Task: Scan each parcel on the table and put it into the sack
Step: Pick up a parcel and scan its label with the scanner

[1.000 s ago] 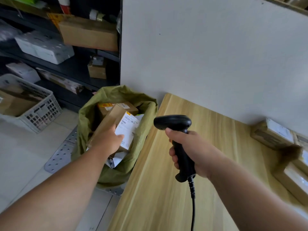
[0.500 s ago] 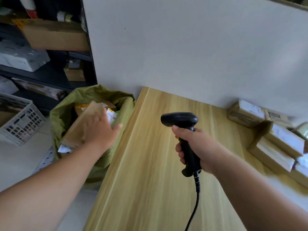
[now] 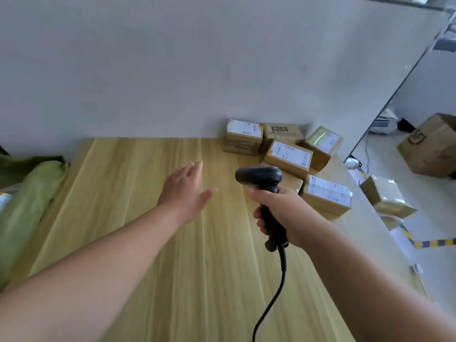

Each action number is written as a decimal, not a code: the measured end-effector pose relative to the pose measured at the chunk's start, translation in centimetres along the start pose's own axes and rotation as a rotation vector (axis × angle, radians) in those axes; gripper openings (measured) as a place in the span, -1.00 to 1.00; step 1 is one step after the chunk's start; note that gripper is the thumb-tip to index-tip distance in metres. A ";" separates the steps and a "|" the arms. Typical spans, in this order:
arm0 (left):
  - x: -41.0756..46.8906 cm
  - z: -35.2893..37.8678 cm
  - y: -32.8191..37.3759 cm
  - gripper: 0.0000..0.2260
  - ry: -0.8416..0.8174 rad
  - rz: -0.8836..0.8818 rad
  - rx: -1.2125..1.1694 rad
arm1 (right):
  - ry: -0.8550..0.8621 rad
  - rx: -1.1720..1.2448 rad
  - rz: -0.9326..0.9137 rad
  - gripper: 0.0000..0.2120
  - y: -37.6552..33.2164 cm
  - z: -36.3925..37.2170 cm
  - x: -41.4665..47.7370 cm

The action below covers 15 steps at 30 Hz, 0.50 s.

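While the right hand holds the scanner, the left hand stretches flat over the table

As the scanner stands upright above the wooden table, the right hand has its fingers wrapped tight round the black handle, the forefinger lying at the front just under the head. A black cable hangs from the foot of the handle and curves down toward the near edge of the view. The left hand holds nothing. Its fingers are straight and close together, the thumb is spread to the side, and the palm is turned down over the wood, left of the scanner and apart from it. Whether it touches the tabletop cannot be told. The parcels lie in a heap at the far right corner of the table, against the grey wall. They are brown cardboard boxes with white labels, some lying on others. The green sack is at the table's left edge, only partly in view. On the floor to the right sit a large carton and a smaller wrapped packet.
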<state>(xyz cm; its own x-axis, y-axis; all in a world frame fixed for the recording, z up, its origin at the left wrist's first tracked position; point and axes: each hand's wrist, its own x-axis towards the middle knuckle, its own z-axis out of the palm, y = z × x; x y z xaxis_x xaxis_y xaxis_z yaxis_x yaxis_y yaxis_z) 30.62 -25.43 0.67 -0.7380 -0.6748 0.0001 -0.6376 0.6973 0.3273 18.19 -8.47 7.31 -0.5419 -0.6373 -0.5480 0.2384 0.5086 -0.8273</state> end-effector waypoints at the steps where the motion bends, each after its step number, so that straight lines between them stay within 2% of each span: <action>1: 0.9 0.7 2.0 -0.29 -0.009 0.012 -0.001 | 0.015 0.004 0.004 -0.74 0.3 -2.1 0.4; 9: 7.4 5.9 13.7 -0.30 -0.113 -0.062 -0.130 | 0.204 -0.041 -0.009 -0.81 2.9 -15.7 5.8; 15: 11.9 9.6 15.9 -0.33 -0.200 -0.276 -0.213 | 0.209 -0.027 -0.048 -0.91 5.8 -17.9 10.3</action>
<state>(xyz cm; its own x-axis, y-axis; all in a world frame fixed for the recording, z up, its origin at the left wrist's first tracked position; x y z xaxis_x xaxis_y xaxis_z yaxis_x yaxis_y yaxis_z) 9.56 -20.09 -3.24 -0.5870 -0.7548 -0.2927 -0.7735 0.4161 0.4781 -0.45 -1.69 -0.87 -0.7082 -0.5285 -0.4681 0.1880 0.4980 -0.8466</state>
